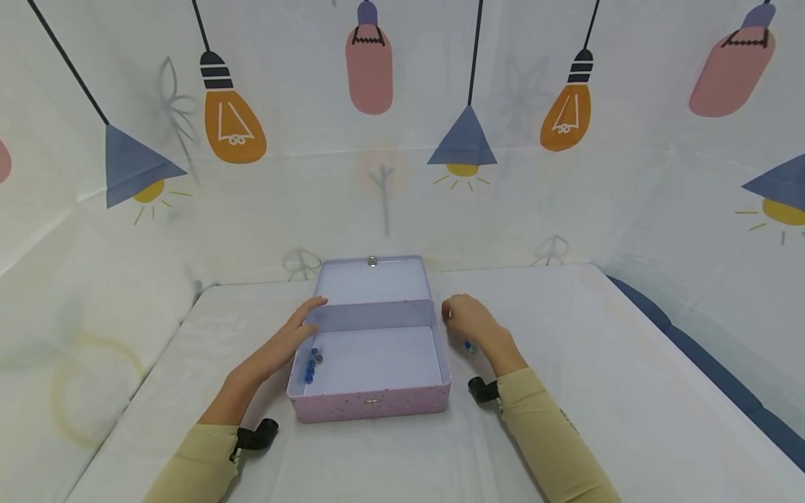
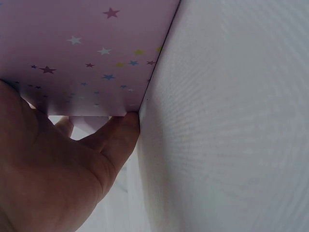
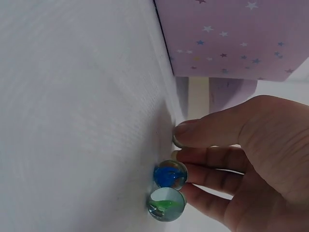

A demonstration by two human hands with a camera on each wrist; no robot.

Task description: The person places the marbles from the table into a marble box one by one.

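Observation:
A pink tin box [image 1: 371,404] with printed stars lies on the table, its lid [image 1: 372,281] tipped back. Several blue marbles [image 1: 309,372] and a brownish marble [image 1: 319,359] sit along its left inside wall. My left hand [image 1: 284,347] grips the box's left wall near the back corner, thumb over the rim. To the right of the box, my right hand [image 1: 474,323] is low at the table, thumb and forefinger pinched. A small glassy edge at the thumb tip looks like a marble, mostly hidden. A blue marble [image 3: 170,174] and a green-swirled marble [image 3: 166,204] lie beside the fingers.
A white cloth covers the table [image 1: 597,391]. Behind it hangs a pale curtain [image 1: 390,202] printed with lamps and bulbs. Dark blue padding [image 1: 711,356] runs along the right edge. Small black cameras [image 1: 483,390] are strapped at both wrists.

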